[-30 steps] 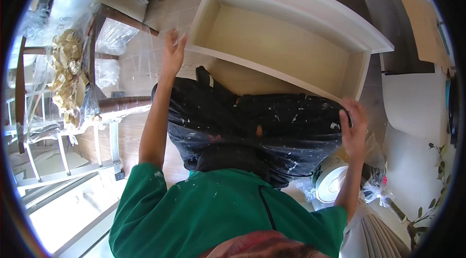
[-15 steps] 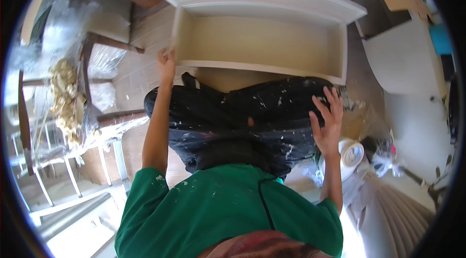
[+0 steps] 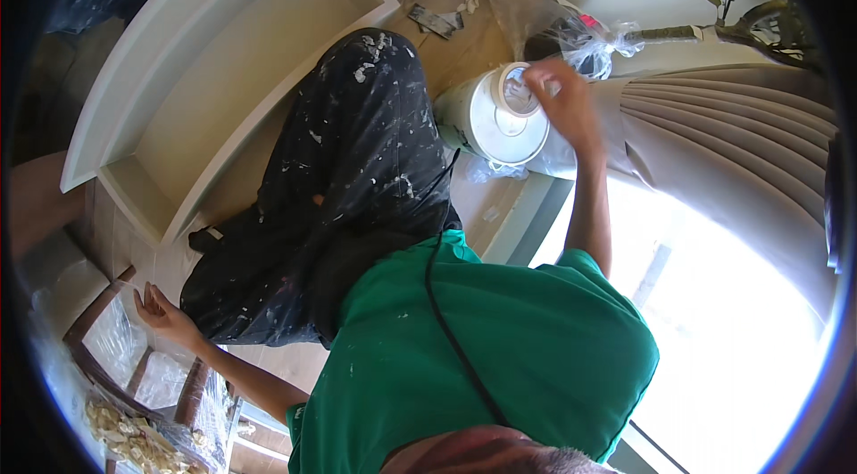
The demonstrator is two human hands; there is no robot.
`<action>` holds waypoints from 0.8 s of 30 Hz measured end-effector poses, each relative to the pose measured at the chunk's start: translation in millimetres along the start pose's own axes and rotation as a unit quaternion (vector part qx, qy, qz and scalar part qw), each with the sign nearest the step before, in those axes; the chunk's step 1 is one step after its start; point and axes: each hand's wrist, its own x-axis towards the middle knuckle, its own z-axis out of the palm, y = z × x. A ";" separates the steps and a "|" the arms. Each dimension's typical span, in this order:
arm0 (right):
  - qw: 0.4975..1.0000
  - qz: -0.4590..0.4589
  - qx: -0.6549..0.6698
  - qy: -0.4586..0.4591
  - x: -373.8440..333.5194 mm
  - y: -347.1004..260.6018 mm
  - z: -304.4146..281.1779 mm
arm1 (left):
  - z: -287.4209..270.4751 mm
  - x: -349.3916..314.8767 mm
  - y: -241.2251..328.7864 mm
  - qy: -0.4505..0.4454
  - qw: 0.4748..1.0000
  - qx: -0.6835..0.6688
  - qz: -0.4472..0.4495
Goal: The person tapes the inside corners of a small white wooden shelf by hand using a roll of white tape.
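My right hand (image 3: 569, 105) is at the rim of a small round white tub (image 3: 512, 100). Its fingers are bent and smeared by motion, so whether they grip anything is unclear. The tub rests on the lid of a large white bucket (image 3: 500, 137) beside my knee. Out to the left, my left hand (image 3: 168, 320) hangs in the air with loosely curled, parted fingers and nothing in them. A white drawer (image 3: 232, 63) with a cream inside lies on the floor, open side up, in front of my paint-spotted black trousers (image 3: 357, 130).
Flat dark pieces (image 3: 436, 22) lie on the wood floor beyond my knee. Clear plastic wraps a dark pot (image 3: 546, 44) with a plant stem. A pleated grey curtain (image 3: 728, 121) hangs at the right. A brown chair frame (image 3: 189, 392) with clear film stands at the lower left.
My view has turned to the right. My right hand has gone from above my knee to the small tub. My left hand has come away from the drawer's side.
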 end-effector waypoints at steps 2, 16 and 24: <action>0.994 -0.051 -0.091 -0.037 -19.8 -4.7 8.0 | 1.9 -7.4 11.0 0.024 1.000 0.005 -0.003; 0.978 -0.104 0.168 -0.071 -16.5 -127.3 1.5 | 104.8 -46.2 219.1 -0.302 0.817 -0.490 -0.029; 0.903 -0.371 0.134 -0.169 5.7 -217.1 10.0 | 103.9 -38.3 302.0 -0.423 0.704 -0.570 0.008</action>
